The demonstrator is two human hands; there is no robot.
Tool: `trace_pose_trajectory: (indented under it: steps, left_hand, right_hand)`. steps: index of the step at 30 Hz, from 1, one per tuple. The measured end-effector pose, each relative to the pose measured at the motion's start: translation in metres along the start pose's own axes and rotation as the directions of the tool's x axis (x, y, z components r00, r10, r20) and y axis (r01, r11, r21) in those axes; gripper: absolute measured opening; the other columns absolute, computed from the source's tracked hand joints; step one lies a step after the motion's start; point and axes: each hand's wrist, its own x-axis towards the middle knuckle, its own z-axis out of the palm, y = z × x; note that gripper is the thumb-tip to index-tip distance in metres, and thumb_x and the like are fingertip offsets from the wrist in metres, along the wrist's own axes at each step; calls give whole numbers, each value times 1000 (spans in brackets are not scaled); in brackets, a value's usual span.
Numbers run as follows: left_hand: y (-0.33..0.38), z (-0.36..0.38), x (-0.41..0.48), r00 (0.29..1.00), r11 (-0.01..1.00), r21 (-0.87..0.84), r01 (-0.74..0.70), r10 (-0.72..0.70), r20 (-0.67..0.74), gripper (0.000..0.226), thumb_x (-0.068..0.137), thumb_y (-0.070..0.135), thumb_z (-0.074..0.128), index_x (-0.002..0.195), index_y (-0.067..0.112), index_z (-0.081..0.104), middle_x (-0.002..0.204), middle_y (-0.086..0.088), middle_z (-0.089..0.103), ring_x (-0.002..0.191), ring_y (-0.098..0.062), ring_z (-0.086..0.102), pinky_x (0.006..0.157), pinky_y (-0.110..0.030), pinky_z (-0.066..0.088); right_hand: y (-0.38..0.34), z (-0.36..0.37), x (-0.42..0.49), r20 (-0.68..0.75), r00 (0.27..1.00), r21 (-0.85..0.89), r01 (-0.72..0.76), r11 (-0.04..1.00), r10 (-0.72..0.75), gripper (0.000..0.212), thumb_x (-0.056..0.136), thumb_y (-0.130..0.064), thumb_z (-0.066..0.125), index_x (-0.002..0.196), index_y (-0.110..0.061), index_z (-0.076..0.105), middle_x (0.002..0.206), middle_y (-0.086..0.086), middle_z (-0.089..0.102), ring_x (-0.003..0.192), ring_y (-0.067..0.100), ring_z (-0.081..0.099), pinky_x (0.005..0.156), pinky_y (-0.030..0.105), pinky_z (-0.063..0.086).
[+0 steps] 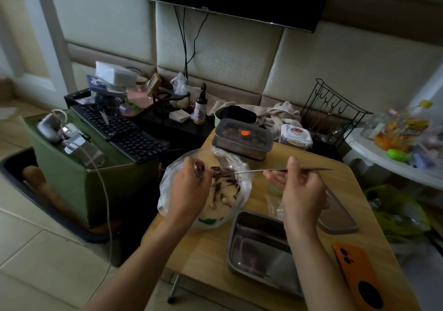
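My left hand (189, 190), over the wooden table (203, 246), pinches the rim of the plastic bag (167, 183) at the table's left edge. The steel tray (259, 246) sits nearer, to the bag's right. My right hand (302, 190) grips a thin metal utensil (249, 171), its tip at the bag's dark pieces (225, 181).

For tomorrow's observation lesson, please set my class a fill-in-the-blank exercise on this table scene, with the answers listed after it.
1. The thin metal utensil is held in the person's ____ hand.
2. The plastic bag is pinched at its rim by the ____ hand.
3. The phone lying on the wooden table has an ____ back.
4. The steel tray nearest the person is ____.

Missing words: right; left; orange; empty.
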Motion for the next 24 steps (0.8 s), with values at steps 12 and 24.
trace_pose_trajectory:
  steps: [12,24]
  left_hand:
    - [-25,3,-5,979,939,321,-125,64,195,20,100,41,54,110,24,56,94,7,65,82,-10,61,75,-34,56]
    - [-35,18,-8,974,969,241,50,-101,204,23,98,40,62,113,23,55,89,9,64,81,-7,62,71,-25,55]
  right_hand:
    - [32,47,-10,-48,929,161,-356,921,367,39,102,-34,63,106,5,63,77,14,78,70,25,79,56,25,63]
    - [42,44,8,-135,929,148,-326,934,346,22,101,-27,64,103,-5,60,80,10,78,72,21,79,69,32,64]
